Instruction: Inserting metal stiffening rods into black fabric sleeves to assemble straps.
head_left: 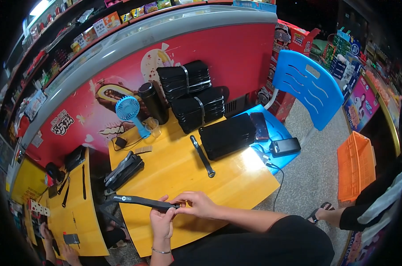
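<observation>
A black strap [141, 201] with a small white print stretches leftward from my hands over the yellow table's near edge. My left hand [162, 221], with a thin bracelet at its wrist, is closed on the strap's right end from below. From the right, my right hand [195, 204] pinches the same end with thumb and fingers; the exact bit between them is partly hidden. Another black strap [202, 157] lies flat mid-table, its end rounded. Left of it rests a bundle of black straps [126, 169], just beyond the strap I hold.
Bundled black stacks [186, 80] and a flat black pile [227, 136] stand on the table's far side. A blue fan [128, 111], dark flask [153, 103] and clear cup [153, 127] stand nearby. Phones lie on the blue chair [309, 88]. Another person's hands [69, 253] work at the left table.
</observation>
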`<state>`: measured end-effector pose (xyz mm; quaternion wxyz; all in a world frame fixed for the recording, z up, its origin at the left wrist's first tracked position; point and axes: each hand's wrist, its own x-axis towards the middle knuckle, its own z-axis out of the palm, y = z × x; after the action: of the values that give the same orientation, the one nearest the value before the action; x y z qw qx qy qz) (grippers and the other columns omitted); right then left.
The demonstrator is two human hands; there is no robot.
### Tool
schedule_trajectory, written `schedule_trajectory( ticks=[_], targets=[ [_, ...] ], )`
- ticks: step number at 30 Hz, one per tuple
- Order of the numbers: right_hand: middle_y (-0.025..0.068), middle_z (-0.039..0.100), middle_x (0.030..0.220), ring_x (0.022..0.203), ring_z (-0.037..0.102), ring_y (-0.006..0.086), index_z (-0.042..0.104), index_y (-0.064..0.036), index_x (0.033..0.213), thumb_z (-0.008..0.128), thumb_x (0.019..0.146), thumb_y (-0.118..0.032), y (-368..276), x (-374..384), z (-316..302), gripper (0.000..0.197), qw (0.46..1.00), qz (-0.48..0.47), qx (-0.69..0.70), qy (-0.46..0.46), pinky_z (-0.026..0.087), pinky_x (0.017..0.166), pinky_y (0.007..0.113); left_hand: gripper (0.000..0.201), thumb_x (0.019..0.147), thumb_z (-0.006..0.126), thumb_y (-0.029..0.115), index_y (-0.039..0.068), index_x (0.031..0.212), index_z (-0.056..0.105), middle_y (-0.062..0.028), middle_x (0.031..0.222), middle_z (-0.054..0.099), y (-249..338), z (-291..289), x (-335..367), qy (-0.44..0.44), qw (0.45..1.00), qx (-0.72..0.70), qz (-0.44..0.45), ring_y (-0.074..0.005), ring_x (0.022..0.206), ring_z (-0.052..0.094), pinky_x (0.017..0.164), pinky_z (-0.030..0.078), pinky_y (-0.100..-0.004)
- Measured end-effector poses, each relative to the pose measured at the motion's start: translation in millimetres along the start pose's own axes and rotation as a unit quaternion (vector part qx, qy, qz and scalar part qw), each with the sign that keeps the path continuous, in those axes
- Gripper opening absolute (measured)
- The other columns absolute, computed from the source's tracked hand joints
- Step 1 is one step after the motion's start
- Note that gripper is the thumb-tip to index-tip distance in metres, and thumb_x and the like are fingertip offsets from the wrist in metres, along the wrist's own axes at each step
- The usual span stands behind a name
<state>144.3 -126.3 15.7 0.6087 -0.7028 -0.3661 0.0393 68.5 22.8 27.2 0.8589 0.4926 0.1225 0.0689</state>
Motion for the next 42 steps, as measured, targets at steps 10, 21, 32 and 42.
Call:
schedule_trajectory(
  ticks=[10, 21, 32, 42],
  targets=[
    [0.0051, 0.061, 0.084, 0.067, 0.055, 0.014, 0.069, -0.0062, 0.092, 0.07, 0.079, -0.016, 9, -4, 3, 0.017, 0.995, 0.042, 0.095, -0.008, 0.041, 0.056, 0.024, 0.054, 0.081, 0.056, -0.012, -0.007, 0.13, 0.035, -0.0174, 0.107, 0.06, 3, -1, -2, -0.024, 0.999, 0.044, 0.0, -0.0225, 0.099, 0.061, 0.089, 0.051, -0.0334],
    [0.0068, 0.054, 0.079, 0.071, 0.054, 0.014, 0.061, -0.0007, 0.082, 0.065, 0.083, -0.013, 1, -5, 5, 0.013, 0.993, 0.078, 0.081, 0.02, 0.042, 0.059, 0.025, 0.05, 0.078, 0.058, -0.012, -0.007, 0.125, 0.042, -0.0121, 0.102, 0.06, 3, -6, -2, -0.042, 0.993, 0.105, -0.039, -0.0178, 0.093, 0.062, 0.085, 0.051, -0.029],
    [0.006, 0.055, 0.082, 0.079, 0.053, 0.0151, 0.062, -0.0026, 0.082, 0.064, 0.083, -0.011, -10, 26, -48, 0.009, 0.992, -0.032, -0.026, 0.117, 0.042, 0.058, 0.025, 0.031, 0.078, 0.062, -0.009, -0.006, 0.108, 0.053, -0.0129, 0.097, 0.063, 13, -17, -27, -0.129, 0.961, 0.184, -0.161, -0.021, 0.093, 0.064, 0.086, 0.05, -0.0305],
    [0.0081, 0.065, 0.08, 0.071, 0.062, 0.0131, 0.057, 0.0004, 0.085, 0.055, 0.088, -0.002, -35, 32, -59, 0.005, 0.998, 0.005, 0.061, -0.031, 0.049, 0.066, 0.023, 0.031, 0.076, 0.068, -0.006, -0.003, 0.105, 0.056, -0.0121, 0.099, 0.063, 15, -67, -50, -0.262, 0.908, 0.108, -0.307, -0.0228, 0.097, 0.062, 0.089, 0.048, -0.0332]
  ],
)
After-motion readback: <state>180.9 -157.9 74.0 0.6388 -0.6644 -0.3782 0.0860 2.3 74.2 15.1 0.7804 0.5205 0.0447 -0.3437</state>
